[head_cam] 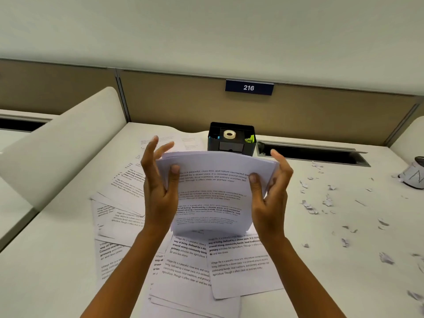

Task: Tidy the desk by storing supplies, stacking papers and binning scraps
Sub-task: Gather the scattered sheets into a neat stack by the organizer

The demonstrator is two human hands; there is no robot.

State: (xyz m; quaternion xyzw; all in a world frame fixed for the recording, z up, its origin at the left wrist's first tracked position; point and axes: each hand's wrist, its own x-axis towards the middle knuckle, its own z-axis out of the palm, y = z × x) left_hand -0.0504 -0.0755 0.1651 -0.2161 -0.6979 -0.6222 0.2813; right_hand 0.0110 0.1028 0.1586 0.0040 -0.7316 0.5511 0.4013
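I hold a bundle of printed sheets [213,191] upright above the desk, its lower edge resting on loose papers. My left hand [158,187] grips the bundle's left edge, thumb in front and fingers spread behind. My right hand [270,191] grips its right edge the same way. More printed sheets [231,267] lie scattered flat on the white desk [57,260] beneath and to the left. Torn paper scraps [321,203] are strewn over the right side. A black desk organizer [231,138] with a tape roll [229,134] stands at the back.
A small bin or cup [415,175] sits at the far right edge. A black cable slot [309,152] is recessed at the back right. A tan partition with a "216" sign [249,87] closes the rear; a white divider [68,138] borders the left.
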